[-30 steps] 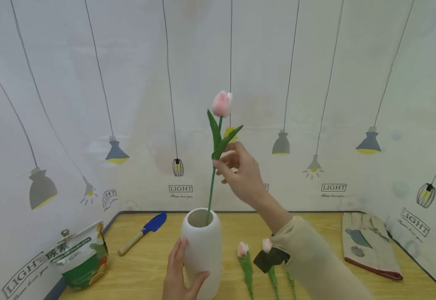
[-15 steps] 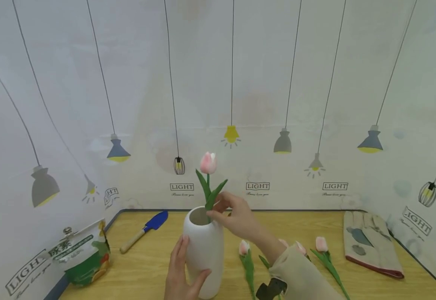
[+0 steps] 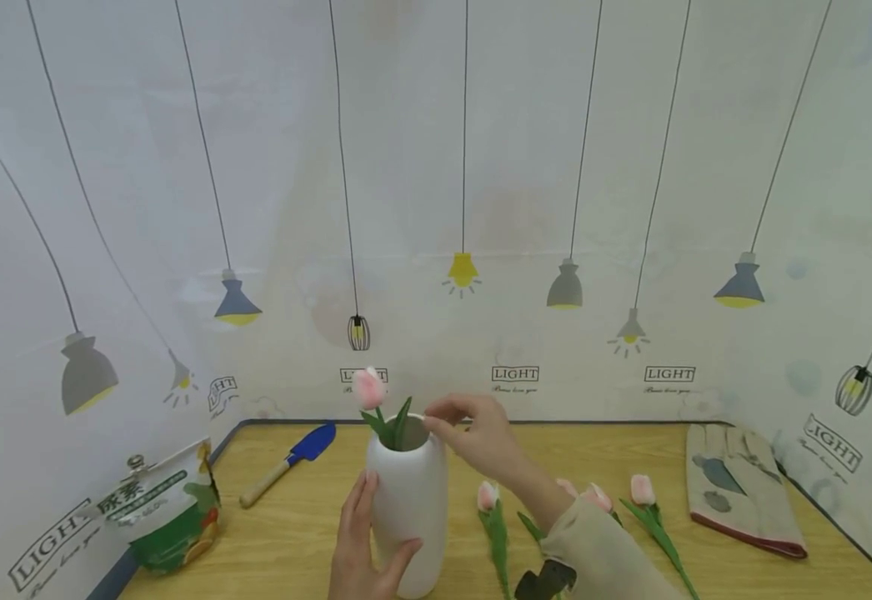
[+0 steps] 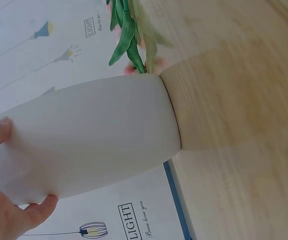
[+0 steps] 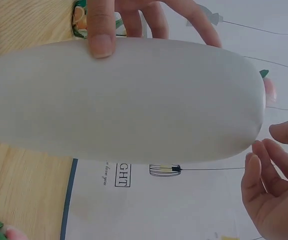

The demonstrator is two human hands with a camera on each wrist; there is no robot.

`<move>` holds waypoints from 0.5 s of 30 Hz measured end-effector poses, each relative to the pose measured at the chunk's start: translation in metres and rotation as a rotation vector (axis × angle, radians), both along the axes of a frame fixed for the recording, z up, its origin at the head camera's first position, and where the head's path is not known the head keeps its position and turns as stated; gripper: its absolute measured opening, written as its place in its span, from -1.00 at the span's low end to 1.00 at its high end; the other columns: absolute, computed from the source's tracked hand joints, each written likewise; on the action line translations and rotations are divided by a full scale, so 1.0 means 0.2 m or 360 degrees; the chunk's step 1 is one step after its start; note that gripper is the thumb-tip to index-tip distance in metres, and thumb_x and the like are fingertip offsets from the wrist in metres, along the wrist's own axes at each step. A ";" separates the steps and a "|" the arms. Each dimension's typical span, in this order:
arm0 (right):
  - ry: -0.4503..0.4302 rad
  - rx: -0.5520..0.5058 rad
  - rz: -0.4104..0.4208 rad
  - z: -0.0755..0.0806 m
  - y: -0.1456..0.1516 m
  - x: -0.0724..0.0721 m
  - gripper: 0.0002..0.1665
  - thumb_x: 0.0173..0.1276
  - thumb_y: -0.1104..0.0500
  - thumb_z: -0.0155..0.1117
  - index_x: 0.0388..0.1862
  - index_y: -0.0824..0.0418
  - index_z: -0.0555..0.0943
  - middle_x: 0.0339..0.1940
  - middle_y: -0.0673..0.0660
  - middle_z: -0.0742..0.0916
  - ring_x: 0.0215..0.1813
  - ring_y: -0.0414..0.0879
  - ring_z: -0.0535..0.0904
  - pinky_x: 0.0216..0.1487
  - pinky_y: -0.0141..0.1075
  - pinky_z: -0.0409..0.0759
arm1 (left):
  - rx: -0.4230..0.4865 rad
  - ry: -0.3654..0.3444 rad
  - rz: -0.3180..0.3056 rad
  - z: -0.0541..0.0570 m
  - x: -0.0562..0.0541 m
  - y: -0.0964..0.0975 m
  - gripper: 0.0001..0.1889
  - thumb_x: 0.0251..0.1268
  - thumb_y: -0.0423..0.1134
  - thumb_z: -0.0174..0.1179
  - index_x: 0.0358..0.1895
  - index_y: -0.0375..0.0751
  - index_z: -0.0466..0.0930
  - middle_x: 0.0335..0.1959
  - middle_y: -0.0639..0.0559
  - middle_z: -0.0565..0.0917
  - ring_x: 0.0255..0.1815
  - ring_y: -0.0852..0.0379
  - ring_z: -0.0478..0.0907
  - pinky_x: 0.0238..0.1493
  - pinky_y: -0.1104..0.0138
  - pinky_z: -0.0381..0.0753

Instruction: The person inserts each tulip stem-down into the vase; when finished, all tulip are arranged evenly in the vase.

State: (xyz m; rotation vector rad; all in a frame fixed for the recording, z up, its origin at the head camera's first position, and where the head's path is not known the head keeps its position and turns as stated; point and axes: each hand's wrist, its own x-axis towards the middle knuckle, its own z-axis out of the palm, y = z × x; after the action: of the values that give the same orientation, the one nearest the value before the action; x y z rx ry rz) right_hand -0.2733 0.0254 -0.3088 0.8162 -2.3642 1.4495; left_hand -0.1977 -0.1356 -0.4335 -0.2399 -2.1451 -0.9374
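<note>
A tall white vase (image 3: 408, 517) stands upright on the wooden table. My left hand (image 3: 367, 542) holds it by the side, thumb on the front and fingers round the left. In the vase leans a pink tulip (image 3: 369, 388), tilted left over the rim; its lower stem is hidden inside. My right hand (image 3: 477, 433) is by the right of the rim, with nothing in its loosely bent fingers. In the right wrist view, these fingers (image 5: 271, 170) lie close to the rim; whether they touch it I cannot tell.
Several more tulips (image 3: 492, 533) lie on the table (image 3: 293, 550) at the right, partly behind my right sleeve. A blue trowel (image 3: 289, 462) and a green-white bag (image 3: 166, 512) are at left. Gardening gloves (image 3: 744, 492) lie at the far right.
The right hand has lowered the tulip into the vase and let go of it. The flower has tipped to the left against the rim. My left hand keeps its hold on the vase.
</note>
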 end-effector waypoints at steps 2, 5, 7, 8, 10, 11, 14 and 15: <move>0.0003 -0.0010 -0.0019 -0.03 0.03 -0.02 -0.84 0.16 0.14 0.24 -0.33 0.20 0.63 -0.40 0.10 0.70 -0.38 -0.19 0.53 -0.54 -0.43 0.55 | -0.0022 0.0053 -0.0002 -0.01 0.00 0.00 0.06 -0.40 -0.28 0.49 0.34 -0.08 0.07 0.21 -0.26 0.28 0.08 -0.24 0.40 -0.16 0.00 0.57; -0.0045 0.0074 -0.0102 -0.08 0.09 -0.05 -0.88 0.15 0.15 0.24 -0.37 0.18 0.61 -0.44 0.08 0.68 -0.41 -0.20 0.50 -0.49 -0.45 0.52 | -0.0080 0.0182 0.0009 -0.02 -0.01 -0.01 0.07 -0.46 -0.29 0.51 0.32 -0.16 0.11 0.19 -0.26 0.30 0.09 -0.13 0.39 -0.18 0.03 0.59; -0.0142 0.0169 -0.0169 -0.14 0.15 -0.06 -0.91 0.14 0.17 0.24 -0.43 0.19 0.58 -0.48 0.06 0.65 -0.43 -0.19 0.48 -0.44 -0.43 0.49 | -0.0116 0.0275 0.0007 -0.02 -0.02 -0.01 0.06 -0.50 -0.29 0.51 0.30 -0.23 0.14 0.17 -0.27 0.32 0.11 -0.03 0.36 -0.21 0.05 0.60; -0.0181 0.0224 -0.0196 -0.18 0.18 -0.07 -0.91 0.12 0.19 0.24 -0.45 0.20 0.56 -0.49 0.05 0.63 -0.43 -0.20 0.46 -0.43 -0.43 0.47 | -0.0125 0.0305 0.0000 -0.02 -0.03 -0.01 0.05 -0.50 -0.29 0.51 0.29 -0.26 0.15 0.17 -0.27 0.33 0.14 0.03 0.34 -0.21 0.05 0.60; -0.0230 0.0354 -0.0226 -0.29 0.24 -0.08 -0.92 0.08 0.23 0.23 -0.50 0.22 0.54 -0.54 0.04 0.60 -0.49 -0.20 0.43 -0.49 -0.44 0.45 | -0.0130 0.0330 -0.0002 -0.02 -0.03 -0.01 0.05 -0.51 -0.28 0.51 0.28 -0.27 0.16 0.17 -0.27 0.33 0.15 0.09 0.33 -0.21 0.04 0.59; -0.0249 0.0417 -0.0220 -0.35 0.26 -0.08 -0.93 0.07 0.26 0.22 -0.53 0.23 0.53 -0.59 0.04 0.59 -0.55 -0.21 0.41 -0.54 -0.47 0.42 | -0.0117 0.0323 -0.0008 -0.02 -0.03 -0.01 0.04 -0.51 -0.29 0.51 0.28 -0.26 0.17 0.17 -0.27 0.33 0.15 0.09 0.33 -0.20 0.03 0.59; -0.0272 0.0618 -0.0177 -0.55 0.33 -0.07 -0.90 0.01 0.29 0.24 -0.62 0.22 0.52 -0.71 -0.02 0.54 -0.68 -0.27 0.33 -0.69 -0.55 0.32 | -0.0099 0.0299 -0.0016 -0.02 -0.03 -0.01 0.06 -0.53 -0.31 0.52 0.29 -0.26 0.15 0.16 -0.29 0.32 0.10 -0.03 0.36 -0.20 0.01 0.58; -0.0301 0.0677 -0.0155 -0.61 0.34 -0.06 -0.86 0.01 0.27 0.25 -0.66 0.21 0.51 -0.76 -0.04 0.51 -0.72 -0.28 0.29 -0.74 -0.57 0.28 | -0.0092 0.0287 -0.0017 -0.02 -0.03 -0.01 0.07 -0.54 -0.33 0.52 0.29 -0.25 0.15 0.16 -0.30 0.32 0.07 -0.08 0.37 -0.23 0.02 0.59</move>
State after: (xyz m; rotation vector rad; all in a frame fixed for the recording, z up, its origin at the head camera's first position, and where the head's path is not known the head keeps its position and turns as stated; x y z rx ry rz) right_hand -0.2849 0.0936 -0.4305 0.6644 -2.8672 1.0384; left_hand -0.2031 -0.1374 -0.4383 -0.3519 -2.0080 -0.8280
